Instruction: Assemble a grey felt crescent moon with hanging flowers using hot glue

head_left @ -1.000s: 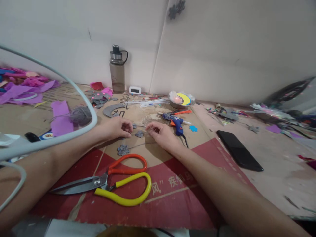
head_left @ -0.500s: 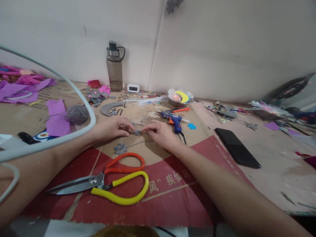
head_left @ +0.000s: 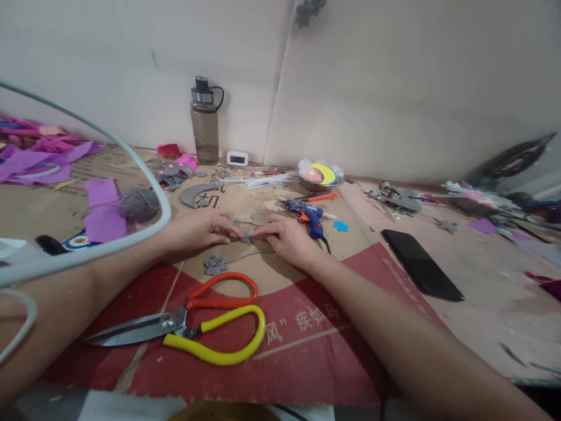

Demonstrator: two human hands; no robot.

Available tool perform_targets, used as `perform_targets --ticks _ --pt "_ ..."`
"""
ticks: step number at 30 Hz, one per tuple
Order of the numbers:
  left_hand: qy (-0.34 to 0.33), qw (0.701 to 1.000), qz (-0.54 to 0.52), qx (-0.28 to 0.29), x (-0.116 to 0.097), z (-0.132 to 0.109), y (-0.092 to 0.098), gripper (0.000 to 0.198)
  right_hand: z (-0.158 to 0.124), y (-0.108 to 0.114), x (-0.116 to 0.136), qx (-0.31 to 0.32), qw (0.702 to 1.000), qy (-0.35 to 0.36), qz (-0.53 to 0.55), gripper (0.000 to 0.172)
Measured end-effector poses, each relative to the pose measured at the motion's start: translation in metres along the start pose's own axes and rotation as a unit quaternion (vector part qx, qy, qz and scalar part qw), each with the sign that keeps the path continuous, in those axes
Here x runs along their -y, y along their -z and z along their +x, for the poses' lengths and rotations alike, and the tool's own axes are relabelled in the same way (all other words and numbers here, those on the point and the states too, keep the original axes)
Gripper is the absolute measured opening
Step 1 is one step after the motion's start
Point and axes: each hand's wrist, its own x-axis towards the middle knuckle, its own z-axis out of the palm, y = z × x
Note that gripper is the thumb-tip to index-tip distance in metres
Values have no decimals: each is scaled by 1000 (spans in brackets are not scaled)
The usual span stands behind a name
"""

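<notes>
Fingers (head_left: 227, 231) of the left hand (head_left: 199, 229) are pinched narrow on a small grey glitter piece (head_left: 246, 238), and the fingers (head_left: 264, 232) of the right hand (head_left: 288, 238) close on the same piece from the other side, so the two sets of fingertips nearly meet over it. The piece lies low, on or just above the brown cardboard sheet (head_left: 280, 275) that covers this part of the table (head_left: 482, 310); whether it is lifted clear I cannot tell. Both forearms reach in from the near edge.

Just in front of the left hand lies a second grey glitter flower (head_left: 215, 266), apart from both hands. Nearer the person, large scissors (head_left: 184, 328) with one orange and one yellow handle lie flat on the red printed part of the cardboard, blades to the left. Just beyond the right hand rests a blue glue gun (head_left: 309, 214), and a black phone (head_left: 421, 266) lies well to the right. A ball of grey yarn (head_left: 140, 203) sits by purple paper (head_left: 103, 215) on the left. At the wall stand a grey water bottle (head_left: 204, 123) and a small white clock (head_left: 237, 158)
</notes>
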Motion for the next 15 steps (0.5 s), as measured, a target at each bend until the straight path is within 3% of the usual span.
perform_targets --ticks 6,15 --pt "8 1000 15 18 1 -1 -1 31 -2 3 -3 41 994 67 -74 38" --pt "1 999 35 27 -1 0 1 32 -1 17 9 102 958 141 -225 25"
